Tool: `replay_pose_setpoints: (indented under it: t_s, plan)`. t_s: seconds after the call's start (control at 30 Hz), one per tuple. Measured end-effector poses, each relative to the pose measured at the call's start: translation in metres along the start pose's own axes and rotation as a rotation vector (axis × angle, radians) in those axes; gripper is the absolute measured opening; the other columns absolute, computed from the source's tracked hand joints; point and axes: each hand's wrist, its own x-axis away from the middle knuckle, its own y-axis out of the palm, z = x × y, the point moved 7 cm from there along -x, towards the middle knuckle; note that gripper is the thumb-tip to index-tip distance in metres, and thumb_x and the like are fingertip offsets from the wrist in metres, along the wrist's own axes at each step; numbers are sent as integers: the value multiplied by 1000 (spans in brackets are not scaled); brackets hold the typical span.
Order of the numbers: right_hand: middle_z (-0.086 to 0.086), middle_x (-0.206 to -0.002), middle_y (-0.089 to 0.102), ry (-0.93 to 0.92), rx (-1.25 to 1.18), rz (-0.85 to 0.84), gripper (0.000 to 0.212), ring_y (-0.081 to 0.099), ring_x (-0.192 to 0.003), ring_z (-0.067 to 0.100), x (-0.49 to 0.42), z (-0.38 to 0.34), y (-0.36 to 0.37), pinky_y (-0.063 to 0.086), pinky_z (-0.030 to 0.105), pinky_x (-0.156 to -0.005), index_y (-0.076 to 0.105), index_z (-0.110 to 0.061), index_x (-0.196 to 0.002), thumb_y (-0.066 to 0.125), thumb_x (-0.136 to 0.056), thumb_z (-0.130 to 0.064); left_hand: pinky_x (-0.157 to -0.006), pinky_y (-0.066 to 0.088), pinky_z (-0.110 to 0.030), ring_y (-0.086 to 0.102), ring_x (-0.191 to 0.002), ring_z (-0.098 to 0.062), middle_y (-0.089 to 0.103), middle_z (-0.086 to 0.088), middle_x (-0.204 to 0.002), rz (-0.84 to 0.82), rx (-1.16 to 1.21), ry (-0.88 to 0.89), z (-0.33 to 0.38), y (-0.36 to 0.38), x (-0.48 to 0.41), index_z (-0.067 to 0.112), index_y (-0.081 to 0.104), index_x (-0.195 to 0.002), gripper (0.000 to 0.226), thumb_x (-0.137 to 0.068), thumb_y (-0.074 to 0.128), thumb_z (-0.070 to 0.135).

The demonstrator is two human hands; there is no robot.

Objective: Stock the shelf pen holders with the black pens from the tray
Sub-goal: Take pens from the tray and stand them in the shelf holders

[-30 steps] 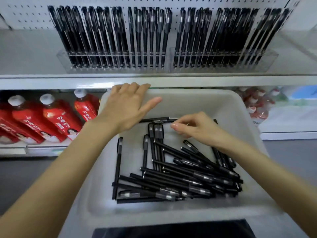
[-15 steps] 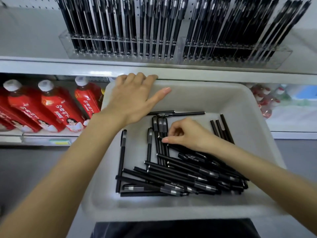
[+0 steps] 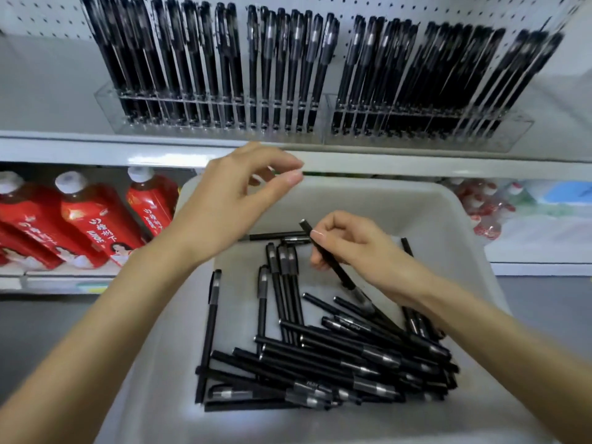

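Note:
A white tray [image 3: 448,219] in front of me holds several loose black pens [image 3: 336,357]. My right hand [image 3: 358,248] pinches one black pen [image 3: 336,270] and holds it tilted above the pile, cap end down and to the right. My left hand [image 3: 234,200] hovers over the tray's far left corner with its fingers loosely curled and thumb near the fingertips, holding nothing. On the shelf above stand two clear pen holders, a left one [image 3: 109,105] and a right one [image 3: 515,136], both packed with upright black pens.
Red drink bottles [image 3: 96,225] lie on the lower shelf to the left of the tray. More packaged goods [image 3: 487,206] sit on the lower shelf at the right. The white shelf edge [image 3: 96,152] runs just beyond the tray. Grey floor shows on both sides.
My right hand has picked one pen out of the pile and raised it. My left hand has lifted off the tray's rim and curled its fingers.

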Motion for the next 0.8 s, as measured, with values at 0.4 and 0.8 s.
replay_pose_setpoints:
  t_s: [0.4,0.8]
  plan:
    - [6,-63,61,-193,88,88,8,56,-53,14,1,-70,-56,46,20,-47,60,-3,-78,64,-83,-7,-58,42,-11,59,-63,-3,64,13,-63,-215,139,-17,30,35,-27,19,69,-72,34,-83,55,48]
    - [4,-68,70,-144,319,210,4,61,-54,10,31,-84,-145,46,19,-48,68,-12,-78,71,-79,-13,-50,37,-12,51,-54,-1,63,0,-58,-200,444,-154,40,75,-69,13,70,-65,32,-85,56,34]
